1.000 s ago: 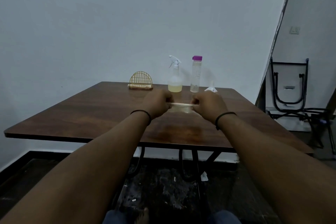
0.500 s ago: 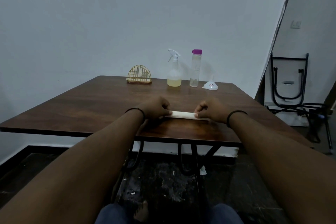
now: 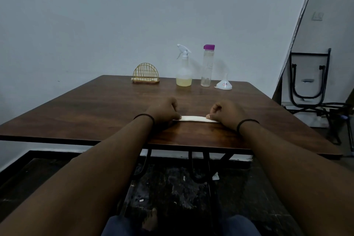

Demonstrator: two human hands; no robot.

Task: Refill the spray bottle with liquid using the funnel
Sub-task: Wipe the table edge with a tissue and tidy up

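Both hands, left (image 3: 165, 112) and right (image 3: 226, 113), pinch folded white cloth (image 3: 195, 118) near edge. Spray bottle (image 3: 183, 71) far: light, probably slick plastic; grip body, unscrew neck. Funnel (image 3: 224, 84) rightmost.

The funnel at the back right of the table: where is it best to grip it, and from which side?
The funnel stands upside down, wide rim on the table, narrow spout pointing up. Probably pinch the spout from above; the right hand is nearer. The rim lies flat, offering little hold.

Red label on funnel (image 3: 224, 84); unreadable
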